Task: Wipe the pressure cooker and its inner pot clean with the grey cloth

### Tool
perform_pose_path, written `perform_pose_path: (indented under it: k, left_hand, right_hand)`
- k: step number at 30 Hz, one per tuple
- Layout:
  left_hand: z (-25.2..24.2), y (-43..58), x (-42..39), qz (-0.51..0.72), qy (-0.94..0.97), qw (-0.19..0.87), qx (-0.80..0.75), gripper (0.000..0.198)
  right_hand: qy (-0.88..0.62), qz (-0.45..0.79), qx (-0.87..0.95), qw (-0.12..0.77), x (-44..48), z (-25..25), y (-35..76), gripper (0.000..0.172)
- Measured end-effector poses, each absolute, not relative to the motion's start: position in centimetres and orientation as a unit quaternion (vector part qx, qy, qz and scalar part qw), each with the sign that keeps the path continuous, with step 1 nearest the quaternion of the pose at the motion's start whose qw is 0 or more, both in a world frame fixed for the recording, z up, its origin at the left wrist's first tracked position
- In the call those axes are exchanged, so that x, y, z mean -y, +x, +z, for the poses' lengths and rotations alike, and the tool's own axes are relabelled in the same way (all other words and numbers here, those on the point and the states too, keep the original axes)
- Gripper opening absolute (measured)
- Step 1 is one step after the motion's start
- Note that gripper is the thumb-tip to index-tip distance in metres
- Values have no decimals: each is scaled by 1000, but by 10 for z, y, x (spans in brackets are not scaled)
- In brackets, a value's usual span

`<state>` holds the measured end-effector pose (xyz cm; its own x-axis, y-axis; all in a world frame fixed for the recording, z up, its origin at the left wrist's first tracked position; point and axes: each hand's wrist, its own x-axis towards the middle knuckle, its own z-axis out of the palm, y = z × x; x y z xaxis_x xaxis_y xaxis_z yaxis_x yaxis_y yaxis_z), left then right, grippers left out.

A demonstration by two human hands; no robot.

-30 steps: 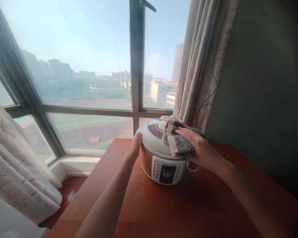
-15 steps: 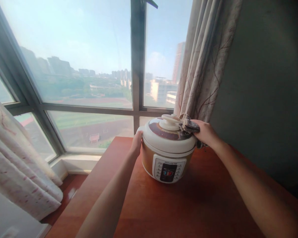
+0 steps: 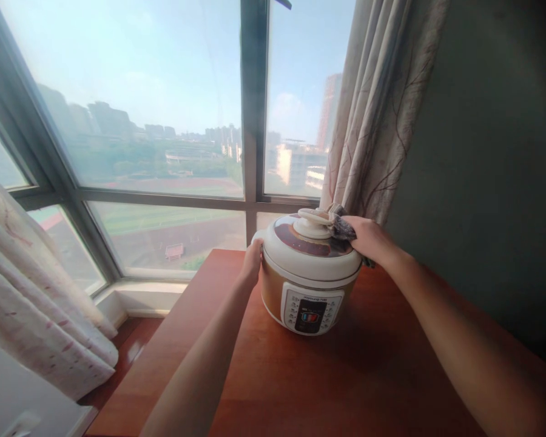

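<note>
An electric pressure cooker (image 3: 277,291), white and gold with a control panel on its front, stands upright on the wooden table (image 3: 273,376). Its lid is on, with a pale round knob (image 3: 313,226) in the middle. My left hand (image 3: 253,258) grips the side handle at the cooker's left; most of its fingers are behind the handle. A dark, crumpled cloth (image 3: 343,227) is bunched in my right hand (image 3: 366,233), which presses it against the right side of the knob and the lid top.
Behind the table are large windows with a grey frame (image 3: 253,121). One curtain (image 3: 368,121) hangs behind the cooker at the right, another (image 3: 36,303) at the left. A dark wall (image 3: 473,182) borders the table's right side.
My right hand has shifted slightly left with the cloth, closer around the knob's side. The left hand keeps its grip, and the cooker stays in place.
</note>
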<state>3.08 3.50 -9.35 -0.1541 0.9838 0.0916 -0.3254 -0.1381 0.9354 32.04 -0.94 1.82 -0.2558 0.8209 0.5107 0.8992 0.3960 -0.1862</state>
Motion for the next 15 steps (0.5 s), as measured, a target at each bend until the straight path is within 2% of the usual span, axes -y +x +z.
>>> perform_pose_path:
  k: [5, 15]
  left_hand:
    - [-93, 33, -34, 640, 406, 513, -403, 32]
    - [-92, 34, -35, 641, 415, 512, -394, 37]
  right_hand:
    - [-426, -118, 850, 286, 36, 12, 320, 57]
    - [-431, -145, 815, 359, 77, -11, 282, 67]
